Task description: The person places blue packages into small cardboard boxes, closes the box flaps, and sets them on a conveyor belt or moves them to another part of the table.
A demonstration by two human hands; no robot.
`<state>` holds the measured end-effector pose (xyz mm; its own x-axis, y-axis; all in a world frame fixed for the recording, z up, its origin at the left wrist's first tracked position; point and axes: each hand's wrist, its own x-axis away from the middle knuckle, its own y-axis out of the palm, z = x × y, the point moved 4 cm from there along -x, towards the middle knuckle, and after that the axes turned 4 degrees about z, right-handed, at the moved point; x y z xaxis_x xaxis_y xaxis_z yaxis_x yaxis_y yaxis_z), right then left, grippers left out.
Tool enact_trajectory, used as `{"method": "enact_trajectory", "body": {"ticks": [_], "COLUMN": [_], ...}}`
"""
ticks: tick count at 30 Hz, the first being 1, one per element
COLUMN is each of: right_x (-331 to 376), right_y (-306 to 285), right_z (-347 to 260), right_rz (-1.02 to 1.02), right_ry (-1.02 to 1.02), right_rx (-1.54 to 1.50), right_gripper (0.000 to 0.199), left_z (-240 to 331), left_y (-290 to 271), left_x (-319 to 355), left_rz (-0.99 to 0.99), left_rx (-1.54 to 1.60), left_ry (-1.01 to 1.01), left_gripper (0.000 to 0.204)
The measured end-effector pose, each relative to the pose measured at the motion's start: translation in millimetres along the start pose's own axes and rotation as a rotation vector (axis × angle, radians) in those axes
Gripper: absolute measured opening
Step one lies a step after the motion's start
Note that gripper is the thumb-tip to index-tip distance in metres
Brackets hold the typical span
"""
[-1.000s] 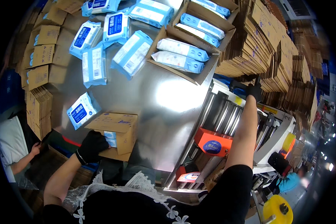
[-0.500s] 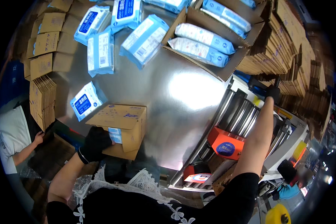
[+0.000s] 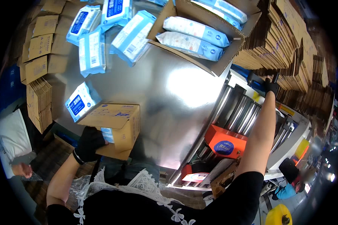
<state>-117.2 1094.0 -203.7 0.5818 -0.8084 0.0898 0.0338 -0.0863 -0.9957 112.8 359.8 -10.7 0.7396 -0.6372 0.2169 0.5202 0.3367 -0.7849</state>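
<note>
Head view: left hand (image 3: 89,142) in black glove curls on small box (image 3: 112,127), near edge of shiny table (image 3: 169,112). Right hand (image 3: 271,87) far past table, at cardboard stacks (image 3: 285,48); grip unclear. Looks like box-packing step; next needs firm hold.

We note a shiny steel table (image 3: 165,97) carrying, at its near edge, a small open cardboard box (image 3: 114,125) with a blue-and-white wipes pack (image 3: 79,101) just beside it. Farther back lie several loose wipes packs (image 3: 97,45) and a large open carton (image 3: 202,33) filled with packs; flattened cardboard boxes (image 3: 41,45) sit at the left.
</note>
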Motion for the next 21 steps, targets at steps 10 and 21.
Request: {"method": "enact_trajectory", "body": {"ticks": [10,21], "right_x": [459,728], "right_y": [-91,-143], "right_z": [-109,-46], "right_rz": [-0.219,0.088], "right_ry": [-0.451,-0.319], "right_rx": [-1.179,-1.105], "right_gripper": [0.067,0.045], "left_z": [-9,16], "left_y": [1,19], "left_x": [25,57], "left_rz": [0.083,-0.189], "left_rx": [0.054,-0.298], "left_ry": [0.211,0.369], "left_gripper": [0.027,0.025]}}
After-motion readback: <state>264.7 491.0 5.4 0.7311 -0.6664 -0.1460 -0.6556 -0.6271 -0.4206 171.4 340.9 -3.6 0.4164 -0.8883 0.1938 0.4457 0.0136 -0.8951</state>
